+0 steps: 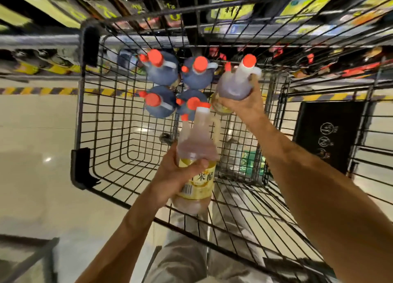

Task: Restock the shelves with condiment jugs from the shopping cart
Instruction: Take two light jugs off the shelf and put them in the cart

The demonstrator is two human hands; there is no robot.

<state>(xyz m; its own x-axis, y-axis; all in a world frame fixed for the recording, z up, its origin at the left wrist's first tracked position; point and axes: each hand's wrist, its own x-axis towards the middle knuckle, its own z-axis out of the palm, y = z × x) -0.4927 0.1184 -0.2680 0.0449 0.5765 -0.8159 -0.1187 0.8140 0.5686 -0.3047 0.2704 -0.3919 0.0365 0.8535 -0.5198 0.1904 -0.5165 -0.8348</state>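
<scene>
I look down into a black wire shopping cart. My left hand grips a pale clear jug with a yellow label around its middle, held above the cart's near side. My right hand holds a second pale jug with a red cap from below, higher and farther to the right. Several dark jugs with red caps stand clustered at the cart's far end, just left of my right hand.
Shelves with yellow price tags and more red-capped bottles run across the top beyond the cart. A yellow-black striped strip marks the floor edge. The cart's black child-seat flap hangs at right. Tiled floor lies to the left.
</scene>
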